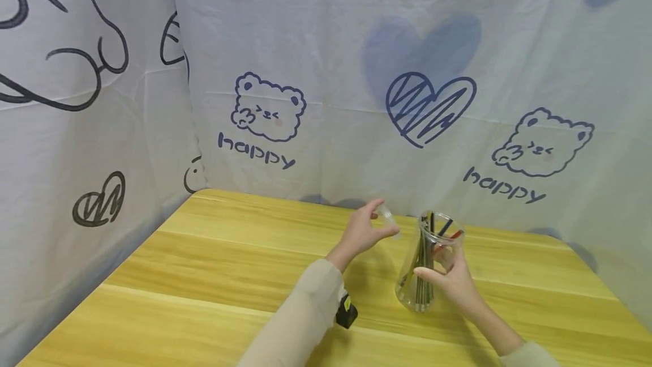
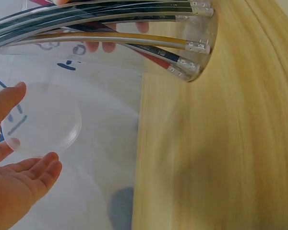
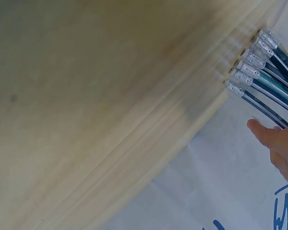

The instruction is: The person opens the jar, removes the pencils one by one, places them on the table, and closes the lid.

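Note:
A tall clear jar (image 1: 404, 293) stands upright on the table, its mouth uncovered. Inside are several pencils (image 1: 424, 276), mostly dark with yellow and red ones among them; their eraser ends point down in the left wrist view. My right hand (image 1: 455, 283) grips the jar, thumb on the near side and fingers round the far side. To the left of the jar's mouth, my left hand (image 1: 360, 230) holds a clear round lid (image 2: 50, 120) by its edge, between thumb and fingers. The lid is tilted on edge and apart from the jar.
The yellow wood-grain table (image 1: 204, 276) ends at a white cloth backdrop (image 1: 336, 146) printed with bears, hearts and lettering. A small black device (image 1: 347, 311) is at the left wrist.

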Motion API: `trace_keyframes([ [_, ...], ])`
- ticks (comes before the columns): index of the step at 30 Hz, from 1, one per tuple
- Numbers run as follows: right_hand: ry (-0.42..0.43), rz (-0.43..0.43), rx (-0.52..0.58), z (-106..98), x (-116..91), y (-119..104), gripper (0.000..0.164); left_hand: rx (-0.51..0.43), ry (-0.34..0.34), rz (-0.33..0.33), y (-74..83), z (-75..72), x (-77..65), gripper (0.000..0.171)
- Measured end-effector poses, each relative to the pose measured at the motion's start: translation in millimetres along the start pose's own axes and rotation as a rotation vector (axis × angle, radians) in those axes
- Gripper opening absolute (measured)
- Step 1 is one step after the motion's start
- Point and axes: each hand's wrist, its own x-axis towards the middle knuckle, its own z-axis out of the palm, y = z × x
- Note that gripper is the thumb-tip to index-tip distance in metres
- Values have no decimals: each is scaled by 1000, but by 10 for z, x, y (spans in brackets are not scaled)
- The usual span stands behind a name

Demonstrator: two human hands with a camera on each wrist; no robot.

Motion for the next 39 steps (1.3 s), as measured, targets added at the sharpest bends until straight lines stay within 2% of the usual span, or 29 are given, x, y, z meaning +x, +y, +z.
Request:
trace_keyframes([
  [8, 15, -8, -4, 4, -1, 17, 90, -134, 9, -67, -114, 77, 27, 67],
  [16, 25, -27, 25, 12, 5, 38, 89, -187, 21, -172, -198, 126, 56, 69],
  [21, 27, -18, 11, 8, -5, 42, 88, -144, 36, -215, -241, 129, 95, 69],
  [28, 28, 4, 19, 3, -14, 38, 85, -55, 18, -264, -325, 159, 74, 70],
  [33, 25, 21, 4, 4, -9, 23, 87, 15, 12, -281, -370, 185, 57, 69],
  [39, 24, 11, -11, 6, -10, 22, 88, 56, 1, -295, -414, 271, 74, 68],
])
